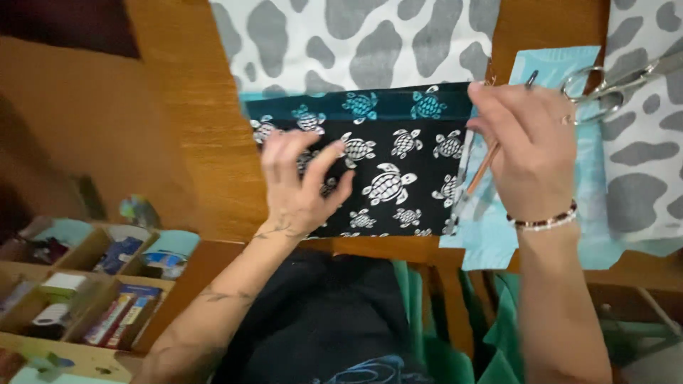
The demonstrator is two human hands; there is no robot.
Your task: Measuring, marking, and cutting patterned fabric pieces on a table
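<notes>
Your turtle cloth [384, 167] lies flat at the bench's [206, 142] near edge, its long axis running left to right along that edge. It is a black rectangle printed with white turtles; a dark teal band with teal turtles runs along its far side.

Your left hand [299, 186] rests on the cloth's left part, fingers spread and curled, fingertips pressing the fabric; that grip pinches nothing.

Your right hand [530, 153] sits over the cloth's right end, its grip pressed together around a thin pencil [485, 163]. The pencil slants from the hand down toward the near edge, its tip close to the cloth's right side. A beaded bracelet [544, 220] circles that wrist.

Under the right hand a light blue sheet [491, 242] pokes out past the cloth's right end and overhangs the near edge.

Below the bench's near left corner a wooden organiser [78, 299] holds small boxes and spools in open compartments.

Farther back, scissors [608, 84] lie toward the far right corner, just beyond your right hand, handles toward you. A grey-and-white cow-print fabric [356, 43] covers the far edge behind the cloth and runs down the right side.
</notes>
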